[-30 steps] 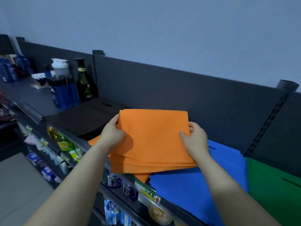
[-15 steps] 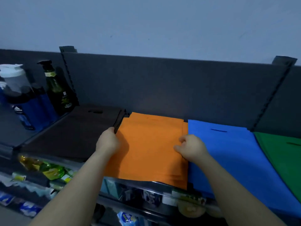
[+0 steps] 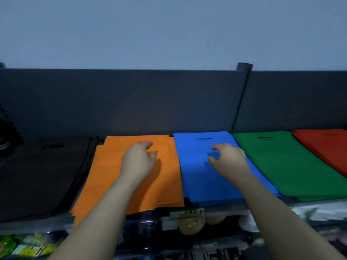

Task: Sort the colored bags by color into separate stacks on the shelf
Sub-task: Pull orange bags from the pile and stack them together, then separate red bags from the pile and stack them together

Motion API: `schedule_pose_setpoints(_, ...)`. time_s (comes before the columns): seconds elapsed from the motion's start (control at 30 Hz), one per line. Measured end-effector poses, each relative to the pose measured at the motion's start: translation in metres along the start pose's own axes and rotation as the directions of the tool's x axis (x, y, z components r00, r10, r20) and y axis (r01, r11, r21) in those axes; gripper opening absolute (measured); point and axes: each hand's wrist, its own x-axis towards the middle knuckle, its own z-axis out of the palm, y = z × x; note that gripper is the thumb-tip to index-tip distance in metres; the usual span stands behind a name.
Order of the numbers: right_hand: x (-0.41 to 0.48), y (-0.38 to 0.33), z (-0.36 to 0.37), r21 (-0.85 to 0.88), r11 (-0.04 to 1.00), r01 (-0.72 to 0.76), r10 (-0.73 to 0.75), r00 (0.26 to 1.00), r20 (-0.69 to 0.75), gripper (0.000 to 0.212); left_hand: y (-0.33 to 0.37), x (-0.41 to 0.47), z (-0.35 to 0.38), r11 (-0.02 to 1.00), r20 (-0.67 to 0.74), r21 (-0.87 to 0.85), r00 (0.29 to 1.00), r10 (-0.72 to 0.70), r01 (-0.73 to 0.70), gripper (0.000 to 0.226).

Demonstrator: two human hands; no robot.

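Fingers of left hand loosely curled, gripping nothing, over orange stack; right hand likewise, slightly spread, over blue stack. 5 stacks side by side from shelf back edge to front edge: black stack, orange, blue, green stack, red stack. Red is cut off at the right; bags per stack uncountable.

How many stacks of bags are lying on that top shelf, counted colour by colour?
Black stack: 1
Orange stack: 1
Blue stack: 1
Green stack: 1
Red stack: 1
Total: 5 stacks, side by side. How many bags each stack holds cannot be told.
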Motion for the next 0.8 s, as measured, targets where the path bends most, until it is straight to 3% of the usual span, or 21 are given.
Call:
schedule_pose_setpoints(0.2, -0.016, 0.092, -0.04, -0.036, 0.989, -0.142, 0.141, 0.989, -0.05, 0.045, 0.092, -0.004, 0.058, 0.986, 0.099, -0.046, 0.982, 0.164, -0.16, 0.04)
schedule_pose_setpoints(0.63, -0.059, 0.347, -0.135, -0.122, 0.924, -0.361, 0.341, 0.927, -0.157, 0.041, 0.331, -0.05, 0.215, 0.923, 0.213, -0.263, 0.916, 0.34, -0.282, 0.036)
schedule_pose_setpoints(0.8, -0.07, 0.423, -0.159, -0.114, 0.894, -0.433, 0.414, 0.897, -0.157, 0.041, 0.4, -0.063, 0.261, 0.902, 0.225, -0.263, 0.887, 0.402, -0.342, 0.032)
